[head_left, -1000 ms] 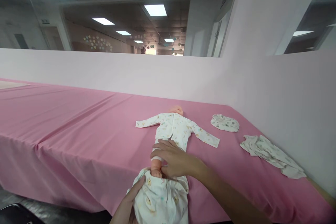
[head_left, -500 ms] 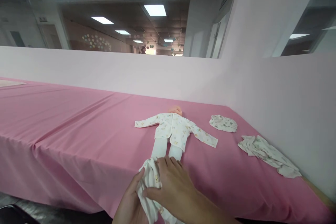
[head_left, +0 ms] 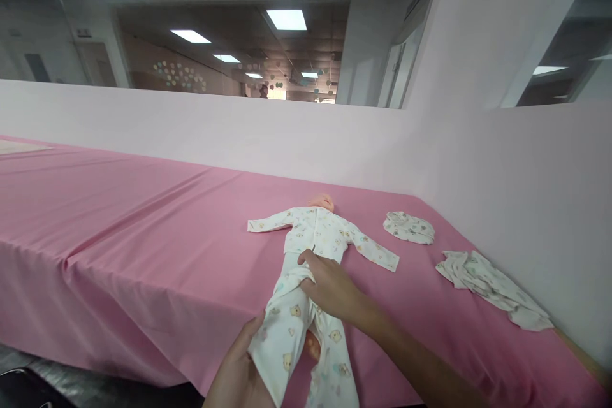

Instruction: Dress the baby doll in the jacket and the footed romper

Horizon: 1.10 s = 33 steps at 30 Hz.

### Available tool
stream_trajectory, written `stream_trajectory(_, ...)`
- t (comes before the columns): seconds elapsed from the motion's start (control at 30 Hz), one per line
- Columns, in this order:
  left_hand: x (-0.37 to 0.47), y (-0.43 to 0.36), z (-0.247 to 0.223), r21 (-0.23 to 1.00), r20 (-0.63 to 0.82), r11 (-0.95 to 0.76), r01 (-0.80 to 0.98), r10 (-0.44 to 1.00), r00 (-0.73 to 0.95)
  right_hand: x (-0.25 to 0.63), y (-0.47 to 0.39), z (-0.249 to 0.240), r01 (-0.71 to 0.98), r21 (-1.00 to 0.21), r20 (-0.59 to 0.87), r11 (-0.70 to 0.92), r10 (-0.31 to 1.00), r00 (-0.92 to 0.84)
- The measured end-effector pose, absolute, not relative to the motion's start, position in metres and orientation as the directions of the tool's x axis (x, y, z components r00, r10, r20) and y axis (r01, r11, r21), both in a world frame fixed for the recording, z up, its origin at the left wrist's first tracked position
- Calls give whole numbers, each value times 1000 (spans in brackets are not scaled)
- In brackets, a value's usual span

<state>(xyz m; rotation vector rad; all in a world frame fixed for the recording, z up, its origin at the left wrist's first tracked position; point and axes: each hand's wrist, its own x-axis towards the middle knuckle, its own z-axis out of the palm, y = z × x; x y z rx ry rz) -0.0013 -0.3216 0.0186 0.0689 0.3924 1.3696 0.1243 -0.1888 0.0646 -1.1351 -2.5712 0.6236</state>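
A baby doll [head_left: 325, 201] lies on its back in a white patterned jacket [head_left: 313, 229], sleeves spread, head toward the wall. White pants with a bear print [head_left: 287, 319] cover its legs up to the thighs. My right hand [head_left: 329, 284] grips the bunched waistband just below the jacket's hem. At the lower left of that leg, my left hand [head_left: 241, 366] holds the side of the pants leg, its thumb on top and its other fingers partly hidden. Between the two pants legs a bit of skin-coloured doll foot shows.
A folded patterned cloth [head_left: 408, 227] and a crumpled patterned garment [head_left: 492, 290] lie on the right of the pink-covered table [head_left: 167, 236]. White walls [head_left: 239, 134] with windows rise behind and on the right. A pale sheet [head_left: 21, 147] is at the far left.
My right hand has moved up toward the jacket, drawing the pants' waistband up the doll's legs. The bunched pants have spread out along the legs. My left hand stays low.
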Motion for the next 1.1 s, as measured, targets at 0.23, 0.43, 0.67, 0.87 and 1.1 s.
stream_trajectory(0.23, -7, -321, -1, 288, -245, 160, -944, 966, 89, 107, -160, 50, 687, -179, 78, 705, 706, -704)
stream_trajectory(0.43, -6, -322, -27, 419, -281, 97, -903, 959, -28, 101, -149, 43, 752, -98, 138, 652, 757, -639)
stream_trajectory(0.67, -3, -318, -31, 550, -242, 40, -834, 964, -112, 119, -178, 47, 599, -509, 113, 618, 738, -665)
stream_trajectory(0.87, 3, -314, -23, 583, -359, 37, -812, 908, -217, 125, -192, 43, 628, -507, -49, 590, 708, -705)
stream_trajectory(1.1, 6, -309, -36, 676, -366, 20, -736, 877, -312, 109, -167, 25, 717, -271, 142, 642, 764, -630)
